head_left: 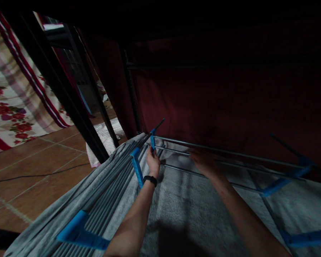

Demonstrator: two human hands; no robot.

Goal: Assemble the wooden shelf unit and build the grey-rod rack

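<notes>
A metal drying rack (230, 152) with grey rods and blue plastic joints stands before me, draped with a grey towel-like cloth (187, 214). My left hand (153, 161) is closed on a rod at the rack's far left corner, next to a blue joint (152, 140); a black band sits on that wrist. My right hand (203, 162) rests on the far rods, fingers curled over the cloth edge there; dim light hides just what it grips.
A dark red curtain (230, 100) hangs right behind the rack. Black metal frame posts (69, 107) stand at left. A floral sheet (10, 107) hangs far left over a brown tiled floor (29, 167) with a black cable and a white cloth (107, 137).
</notes>
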